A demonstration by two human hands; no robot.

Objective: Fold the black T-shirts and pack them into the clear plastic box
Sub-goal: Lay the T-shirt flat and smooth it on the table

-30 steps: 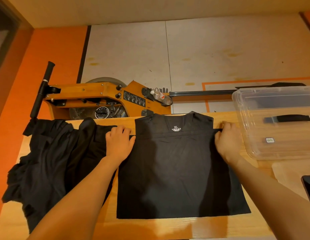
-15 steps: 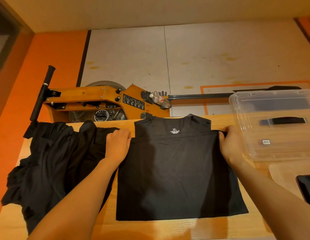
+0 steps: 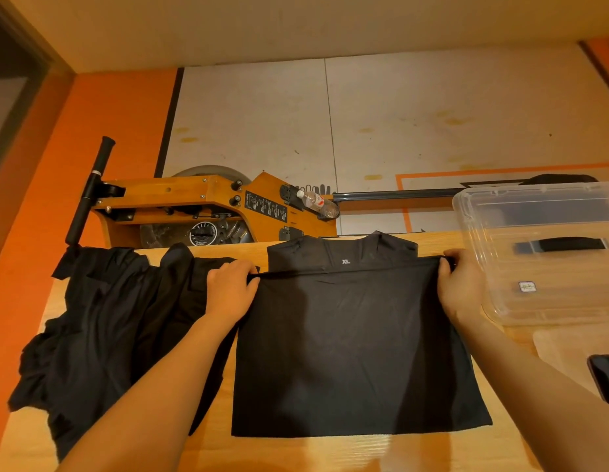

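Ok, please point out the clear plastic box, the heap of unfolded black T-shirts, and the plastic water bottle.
Clear plastic box (image 3: 473,212): head view, far-left rim corner.
Heap of unfolded black T-shirts (image 3: 102,321): head view, middle of heap.
Plastic water bottle (image 3: 317,203): head view, its labelled body.

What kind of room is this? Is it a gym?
Probably a home gym or workout room: a wooden rowing machine with a water bottle lies on the floor behind the table, and the walls are bright orange.
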